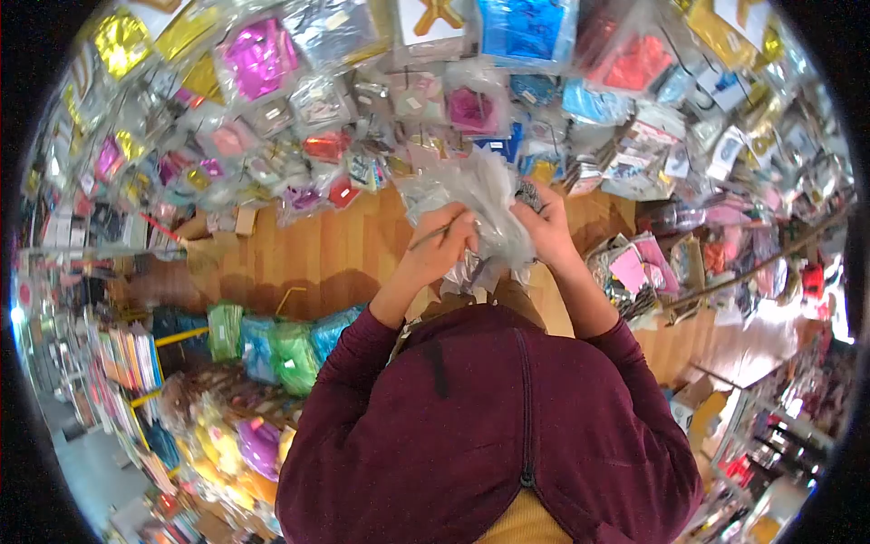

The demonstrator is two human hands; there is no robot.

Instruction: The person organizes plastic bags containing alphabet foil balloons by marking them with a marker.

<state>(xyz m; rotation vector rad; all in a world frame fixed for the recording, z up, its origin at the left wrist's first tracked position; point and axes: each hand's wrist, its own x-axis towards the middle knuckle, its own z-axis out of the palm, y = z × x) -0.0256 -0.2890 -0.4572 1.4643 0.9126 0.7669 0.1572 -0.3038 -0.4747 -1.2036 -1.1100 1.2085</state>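
Observation:
A crumpled clear plastic bag (494, 204) is held up in front of my body, between both hands. My left hand (444, 240) is closed on its left side, fingers curled inward. A thin dark stick-like piece (430, 234) lies across those fingers. My right hand (546, 227) pinches the bag's right edge, with the thumb pointing up. Just above that thumb is a dark speckled piece (526, 192), partly covered by the bag. Shiny silvery plastic (460, 275) hangs below the left hand. Inside the bag, the contents are blurred by the plastic.
A wall of hanging packets, with a purple foil pack (260, 57) and a blue pack (527, 29), spans the far side. Green and blue packs (294, 354) lie to the left. Cards and packets (634, 267) stand at right on the wooden floor (308, 236).

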